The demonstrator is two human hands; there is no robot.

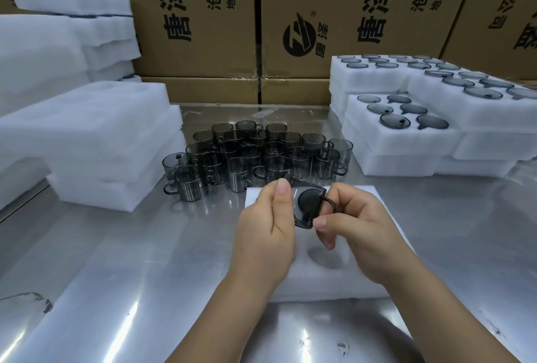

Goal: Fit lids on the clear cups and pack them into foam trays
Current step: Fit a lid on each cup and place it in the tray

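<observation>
Several filled trays (406,138) line the table's (145,246) right edge; loose cups (255,156) wait mid-table. Left hand (267,217) and right hand (357,223) fingers clamp one cup (305,208).

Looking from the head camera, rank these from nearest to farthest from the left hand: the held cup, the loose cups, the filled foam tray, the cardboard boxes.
1. held cup: gripped in the left hand itself.
2. loose cups: on the table just beyond the hand.
3. filled foam tray: farther back, on the right.
4. cardboard boxes: at the very back.
</observation>
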